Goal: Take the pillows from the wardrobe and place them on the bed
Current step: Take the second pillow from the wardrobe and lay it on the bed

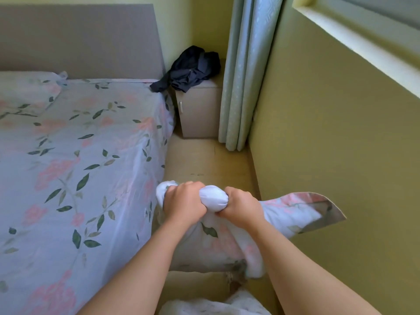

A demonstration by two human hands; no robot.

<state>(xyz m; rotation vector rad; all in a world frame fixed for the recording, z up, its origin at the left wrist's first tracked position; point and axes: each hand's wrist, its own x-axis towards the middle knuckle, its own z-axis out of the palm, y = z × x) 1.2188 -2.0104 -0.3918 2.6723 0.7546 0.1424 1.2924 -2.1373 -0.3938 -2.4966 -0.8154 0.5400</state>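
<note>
Right now one pillow (pixel 286 211) in a floral case hangs above the strip of floor (pixel 204 160) between the bed (pixel 91 144) and the wall (pixel 329 133), not yet on the bed. The left grip (pixel 184 201) has its fingers curled tight round the pillow's bunched white end. The right grip (pixel 241 208), just beside it, squeezes the same bunch, so both bare hands hold the one pillow. The pillow's far corner juts right, toward the wall. A second floral pillow (pixel 22 92) lies on the bed against the headboard (pixel 79 37), at the far left. Dark clothing (pixel 193 69) is heaped on the nightstand (pixel 200 110), one end trailing onto the bed's corner, with a pale curtain (pixel 245 76) hanging just beside it.
</note>
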